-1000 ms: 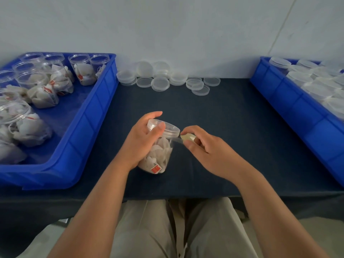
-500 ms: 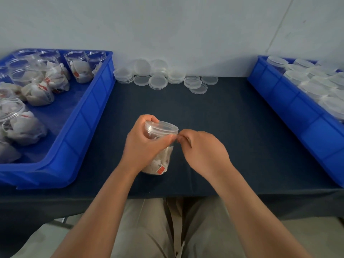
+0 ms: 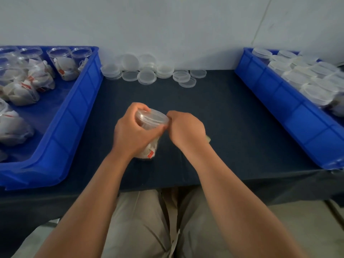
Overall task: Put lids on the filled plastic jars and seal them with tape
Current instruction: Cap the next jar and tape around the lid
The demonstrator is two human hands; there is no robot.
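We've got our left hand (image 3: 132,133) with its fingers (image 3: 138,108) wrapped round the jar (image 3: 149,152) just under its lid (image 3: 154,118), thumb across the front. Our right hand (image 3: 186,129) has its fingers curled tight against the lid's rim, with a pale tape roll (image 3: 208,139) poking out at the hand's outer edge. The jar's stuffed with white sachets, mid-tabletop (image 3: 223,118). Loose lids (image 3: 147,76) sit along the back. There are open filled jars (image 3: 63,66) in the left bin (image 3: 74,116) and lidded jars (image 3: 316,92) in the right bin (image 3: 290,108).
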